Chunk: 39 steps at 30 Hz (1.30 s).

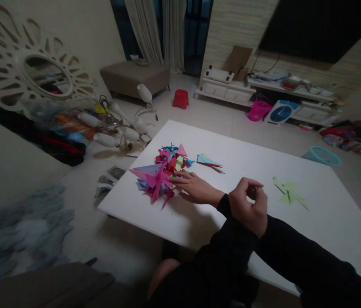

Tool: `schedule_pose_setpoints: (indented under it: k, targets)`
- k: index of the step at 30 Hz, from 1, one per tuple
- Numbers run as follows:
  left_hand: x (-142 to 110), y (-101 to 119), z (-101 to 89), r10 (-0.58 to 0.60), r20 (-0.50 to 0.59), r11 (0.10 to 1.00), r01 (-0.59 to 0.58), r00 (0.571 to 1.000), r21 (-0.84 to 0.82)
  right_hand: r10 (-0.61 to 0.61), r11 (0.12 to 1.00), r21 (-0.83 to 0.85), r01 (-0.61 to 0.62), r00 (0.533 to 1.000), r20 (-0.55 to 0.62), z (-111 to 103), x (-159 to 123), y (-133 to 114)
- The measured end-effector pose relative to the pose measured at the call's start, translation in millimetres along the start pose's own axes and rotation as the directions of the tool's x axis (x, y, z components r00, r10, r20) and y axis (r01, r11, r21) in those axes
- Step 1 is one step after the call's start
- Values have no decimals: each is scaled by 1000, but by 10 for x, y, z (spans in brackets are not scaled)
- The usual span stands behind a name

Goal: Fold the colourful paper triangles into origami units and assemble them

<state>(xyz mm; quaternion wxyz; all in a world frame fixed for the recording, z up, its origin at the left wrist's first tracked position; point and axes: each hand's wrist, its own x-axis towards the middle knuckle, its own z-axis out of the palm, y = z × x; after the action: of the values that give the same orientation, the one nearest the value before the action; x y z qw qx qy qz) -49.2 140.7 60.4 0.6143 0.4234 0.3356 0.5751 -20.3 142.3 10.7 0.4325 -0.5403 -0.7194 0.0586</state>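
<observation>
Magenta crane [156, 180], on the near side of a many-coloured paper heap [170, 166], is set at nine o'clock from the left hand [196, 189], whose fingers are stretched out and slightly spread at the heap's rim; whether paper is touched cannot be told. Its body is aligned roughly along the one-to-seven line. The right hand [249, 207] is held farther off, crossed over the left wrist, its fingers curled with a gap inside the curl; whether anything is pinched cannot be told. A folded stack [210, 163] is fanned at one o'clock from the left hand. A green crane [291, 192] is laid at three from the right, aligned ten to four. The heap is bounded closely at nine by the edge of the surface [247, 158]; wider room is offered between stack and green crane.
</observation>
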Motion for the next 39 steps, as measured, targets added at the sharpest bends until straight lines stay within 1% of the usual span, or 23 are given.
schedule_pose_setpoints:
  k: [1,2,4,5,7,8,9,10,11,12,13,14,16,17,19,21,24,27,29,31,35,37,39]
  targets:
    - [-35,26,-26,25,-3,1000,-25,1000,3,23,999,47,-20,998,-52,-15,15,32]
    - [-81,49,-49,53,4,999,-53,999,7,23,997,80,-19,999,-49,-8,75,74]
    - [-198,69,-76,90,20,996,-90,996,-2,-83,993,90,73,990,116,-2,283,176]
    - [-258,60,-81,79,25,996,-79,997,-29,-100,993,78,89,984,150,-37,393,224]
    - [-345,4,-80,-36,10,990,37,999,-137,-87,996,36,83,987,134,-227,529,286]
    - [-362,-39,-80,-140,-9,969,135,990,-208,-51,999,3,51,997,55,-375,530,290]
    - [-357,-85,-84,-267,-32,926,246,963,-287,-10,1000,-29,9,999,-38,-540,480,276]
    - [-333,-129,-95,-408,-43,858,366,912,-360,29,998,-59,-36,991,-129,-707,385,244]
    - [-292,-169,-112,-543,-59,771,469,838,-431,58,993,-86,-79,975,-217,-861,255,200]
    - [-241,-202,-136,-675,-33,648,572,737,-503,78,987,-112,-113,956,-284,-989,101,150]
    - [-185,-228,-164,-776,69,499,676,627,-541,88,981,-137,-140,938,-335,-1085,-62,99]
    - [-131,-248,-195,-792,159,412,709,589,-573,92,975,-155,-161,921,-378,-1147,-225,55]
    - [-40,-278,-255,-760,315,311,744,568,-591,106,966,-169,-198,891,-441,-1179,-513,1]
    - [-6,-291,-282,-743,368,283,760,560,-585,116,963,-164,-213,880,-461,-1164,-629,-5]
    - [49,-320,-326,-726,423,255,783,542,-567,131,963,-145,-226,867,-481,-1103,-798,17]
    - [103,-348,-357,-731,418,264,789,539,-555,134,969,-124,-216,871,-473,-1041,-893,68]
    - [196,-370,-377,-722,385,332,776,575,-537,131,977,-88,-193,877,-462,-984,-947,157]
    - [263,-371,-341,-669,369,405,733,645,-547,117,983,-80,-165,901,-417,-965,-949,240]
    - [270,-381,-278,-634,336,440,683,696,-583,80,986,-115,-125,939,-334,-962,-940,288]
    - [254,-401,-189,-591,325,458,639,738,-618,43,984,-155,-87,962,-268,-964,-928,324]
    - [212,-436,7,-467,363,477,575,806,-665,22,984,-167,-62,973,-231,-987,-918,344]
    - [201,-440,88,-464,344,512,564,816,-648,23,987,-148,-55,978,-208,-1012,-929,335]
    - [192,-438,149,-497,316,554,576,808,-601,41,989,-131,-67,980,-192,-1050,-947,325]
